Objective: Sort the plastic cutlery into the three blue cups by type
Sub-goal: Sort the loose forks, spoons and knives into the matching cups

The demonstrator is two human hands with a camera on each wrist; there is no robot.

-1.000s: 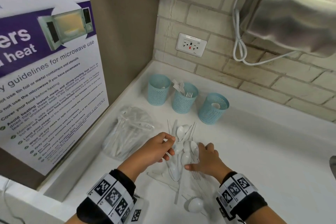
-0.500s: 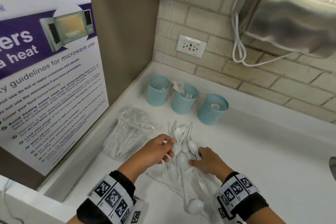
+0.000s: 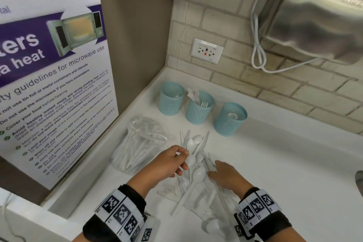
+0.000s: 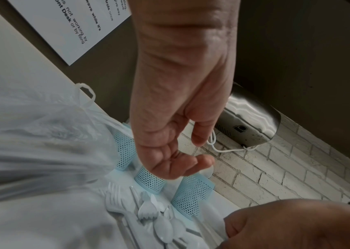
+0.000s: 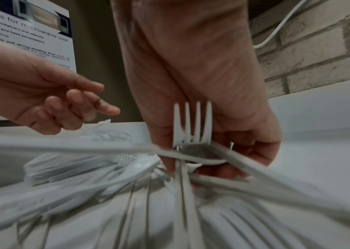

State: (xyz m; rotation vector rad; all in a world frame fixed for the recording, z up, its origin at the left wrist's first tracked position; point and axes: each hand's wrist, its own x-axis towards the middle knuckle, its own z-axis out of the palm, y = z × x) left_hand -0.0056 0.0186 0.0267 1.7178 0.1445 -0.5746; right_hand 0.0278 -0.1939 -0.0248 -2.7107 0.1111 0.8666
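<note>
Head view shows a white counter [image 3: 284, 173] with three blue cups [image 3: 198, 108] up at 12 o'clock and a pile of plastic cutlery [image 3: 196, 180] in the middle. At 9 o'clock of the pile, the left hand [image 3: 167, 163] pinches a spoon [image 3: 190, 145]. At 3 o'clock, the right hand [image 3: 225, 175] curls its fingers around a fork [image 5: 192, 124].

Our right hand [image 3: 224, 173] now sits further right on the cutlery pile [image 3: 196, 188], fingers curling around a fork [image 5: 192, 128].
</note>
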